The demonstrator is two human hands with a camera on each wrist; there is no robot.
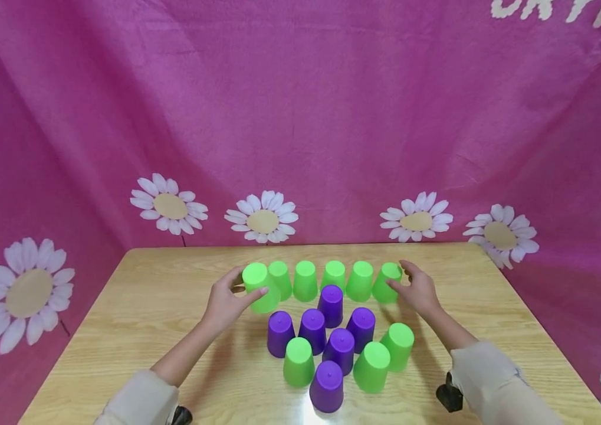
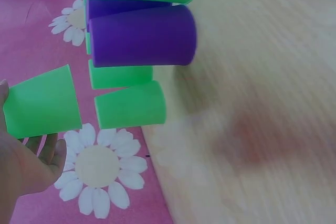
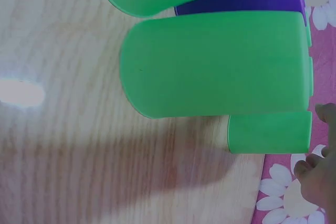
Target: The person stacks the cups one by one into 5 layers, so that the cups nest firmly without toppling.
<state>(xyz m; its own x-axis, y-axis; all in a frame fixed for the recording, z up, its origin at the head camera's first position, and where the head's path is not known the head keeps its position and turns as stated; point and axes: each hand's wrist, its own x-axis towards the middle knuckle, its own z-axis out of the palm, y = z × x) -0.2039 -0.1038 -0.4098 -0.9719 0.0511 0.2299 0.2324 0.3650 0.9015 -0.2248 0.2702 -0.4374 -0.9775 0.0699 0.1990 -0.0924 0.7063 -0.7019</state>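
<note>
Pale sleeves [image 1: 138, 398] come in nearest, and two bare hands reach out from them. The left hand [image 1: 226, 304] has thumb and fingers curved around a green cup [image 1: 262, 290], mouth down and slightly tilted; the left wrist view shows it raised off the table [image 1: 173, 295]. Across from it, the right hand [image 1: 419, 292] is spread, thumb and fingers parted about the upper end of the rightmost green cup [image 1: 383, 288] of the back row; I can't tell whether they touch it, but it doesn't look gripped. From where I stand, the raised cup wants a light, even hold, levelled whenever its rim nears the wood. With a neighbour just beside it, a straight up-and-down path seems safer than a sideways one, and the right fingers should stay loose lest they tip the end cup. Nearer the person, six purple cups [image 1: 339, 349] stand mouth down, with three front green cups [image 1: 298, 362] alongside. Behind hangs a magenta backdrop [image 1: 300, 147] printed with daisies [image 1: 263, 222].
</note>
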